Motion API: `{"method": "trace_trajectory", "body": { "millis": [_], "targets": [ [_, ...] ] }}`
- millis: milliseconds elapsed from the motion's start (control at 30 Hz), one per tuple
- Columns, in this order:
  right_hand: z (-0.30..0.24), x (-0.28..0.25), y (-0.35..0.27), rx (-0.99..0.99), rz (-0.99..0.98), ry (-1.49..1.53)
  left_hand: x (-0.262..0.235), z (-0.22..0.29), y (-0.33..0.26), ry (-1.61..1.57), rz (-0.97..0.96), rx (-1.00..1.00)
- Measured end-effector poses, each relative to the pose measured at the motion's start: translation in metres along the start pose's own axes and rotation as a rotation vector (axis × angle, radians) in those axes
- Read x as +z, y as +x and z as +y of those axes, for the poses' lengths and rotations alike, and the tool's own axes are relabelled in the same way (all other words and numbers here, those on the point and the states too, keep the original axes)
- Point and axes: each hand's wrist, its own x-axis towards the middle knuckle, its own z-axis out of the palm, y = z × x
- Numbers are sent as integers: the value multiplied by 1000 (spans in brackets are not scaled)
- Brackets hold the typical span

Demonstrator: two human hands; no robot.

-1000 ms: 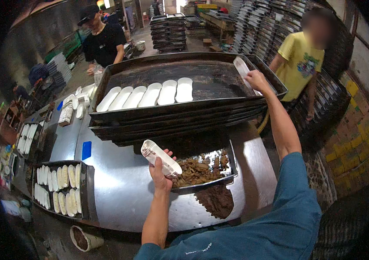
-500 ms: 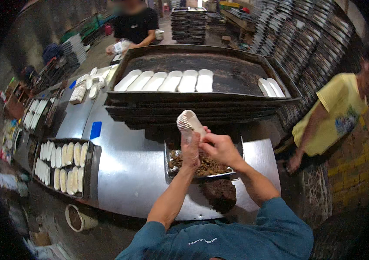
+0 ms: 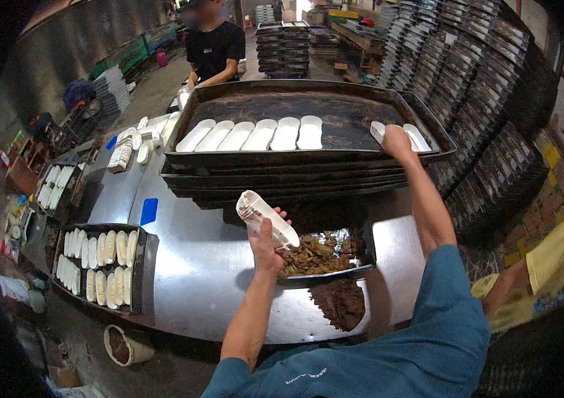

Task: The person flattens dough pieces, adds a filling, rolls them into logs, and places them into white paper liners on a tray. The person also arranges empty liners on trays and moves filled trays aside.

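Observation:
My left hand (image 3: 266, 251) grips a nested stack of long oval paper baking liners (image 3: 270, 220), tilted above the left side of a metal pan (image 3: 356, 270) of brown, chunky food pieces (image 3: 315, 253). Reaching far right, my right hand (image 3: 398, 140) pinches a single paper liner (image 3: 377, 131) at the right end of a large dark baking tray (image 3: 355, 106). Beside that hand, another white liner (image 3: 417, 138) lies in the tray. Several more liners (image 3: 250, 136) stand in a row along its near left side. My right fingertips are partly hidden behind the hand.
More dark trays (image 3: 282, 179) are stacked under the large one. A dark brown mass (image 3: 340, 306) lies on the steel table (image 3: 189, 265). At left is a tray of filled liners (image 3: 137, 292). One person (image 3: 214, 50) stands beyond; another in yellow (image 3: 554, 265) is close at right.
My right hand has left the stack and moved to the tray's right end with one liner. My left hand has lowered leftward with the stack. The person in yellow has come nearer.

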Motion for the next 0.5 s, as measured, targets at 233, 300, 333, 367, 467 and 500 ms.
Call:
{"method": "trace_trajectory", "body": {
  "millis": [233, 300, 333, 367, 467, 500],
  "targets": [
    [-158, -32, -191, -645, -288, 857, 40, -17, 7, 16, -156, 36],
    [-173, -43, -205, -461, -258, 875, 45, -15, 8, -41, -183, 5],
    [-176, -49, -206, -389, -241, 888, 46, -13, 7, -28, -159, -26],
    [-175, -54, -200, -374, -202, 988, 45, -10, 8, -21, -104, -66],
    [-156, -61, -164, -378, -205, 1078, 40, -2, 16, -129, -44, -66],
    [-146, -62, -146, -351, -202, 1094, 37, 0, 19, -177, -57, -66]
  ]
}}
